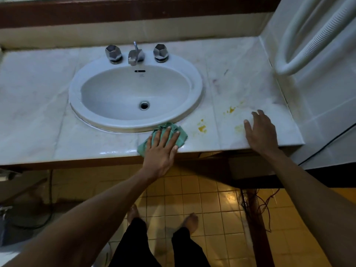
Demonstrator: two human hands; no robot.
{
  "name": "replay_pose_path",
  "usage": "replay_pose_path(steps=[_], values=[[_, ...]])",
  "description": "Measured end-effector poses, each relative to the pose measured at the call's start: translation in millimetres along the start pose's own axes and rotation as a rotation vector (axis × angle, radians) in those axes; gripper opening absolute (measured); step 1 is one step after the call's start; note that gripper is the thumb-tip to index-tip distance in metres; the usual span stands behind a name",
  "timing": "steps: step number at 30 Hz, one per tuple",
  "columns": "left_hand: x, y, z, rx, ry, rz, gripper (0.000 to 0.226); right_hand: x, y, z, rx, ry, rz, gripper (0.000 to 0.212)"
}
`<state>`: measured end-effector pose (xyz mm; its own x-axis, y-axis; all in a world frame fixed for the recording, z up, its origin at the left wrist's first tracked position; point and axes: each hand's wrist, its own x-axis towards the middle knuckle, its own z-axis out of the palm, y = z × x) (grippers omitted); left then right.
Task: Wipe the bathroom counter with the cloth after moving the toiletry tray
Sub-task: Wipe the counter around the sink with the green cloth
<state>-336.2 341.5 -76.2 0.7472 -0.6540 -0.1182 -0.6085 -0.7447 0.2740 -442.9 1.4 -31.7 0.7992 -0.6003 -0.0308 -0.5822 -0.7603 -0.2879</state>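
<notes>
Pale worktop around an oval sink. Right grip released, palm flat on the worktop's right end. Left grip released too, straight fingers pressing the green cloth down at the front edge below the sink; cloth partly hidden underneath.

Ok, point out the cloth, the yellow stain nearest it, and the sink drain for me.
cloth [182, 137]: head view, on its uncovered green right corner.
yellow stain [201, 128]: head view, on the middle of the largest blot.
sink drain [144, 105]: head view, on the centre of the dark opening.
</notes>
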Motion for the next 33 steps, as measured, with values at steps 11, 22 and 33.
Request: replay_pose_path(steps=[11, 22, 33], values=[[86, 133, 21, -0.131, -0.042, -0.156, 0.059, -27, 86, 5, 0.018, -0.027, 0.208, 0.064], [78, 74, 3, 0.017, -0.125, 0.247, 0.052, -11, 112, 2, 0.008, -0.061, 0.222, 0.068], [135, 234, 48, 0.047, -0.156, 0.458, 0.056, -23, 132, -5, -0.007, -0.044, 0.159, 0.05]])
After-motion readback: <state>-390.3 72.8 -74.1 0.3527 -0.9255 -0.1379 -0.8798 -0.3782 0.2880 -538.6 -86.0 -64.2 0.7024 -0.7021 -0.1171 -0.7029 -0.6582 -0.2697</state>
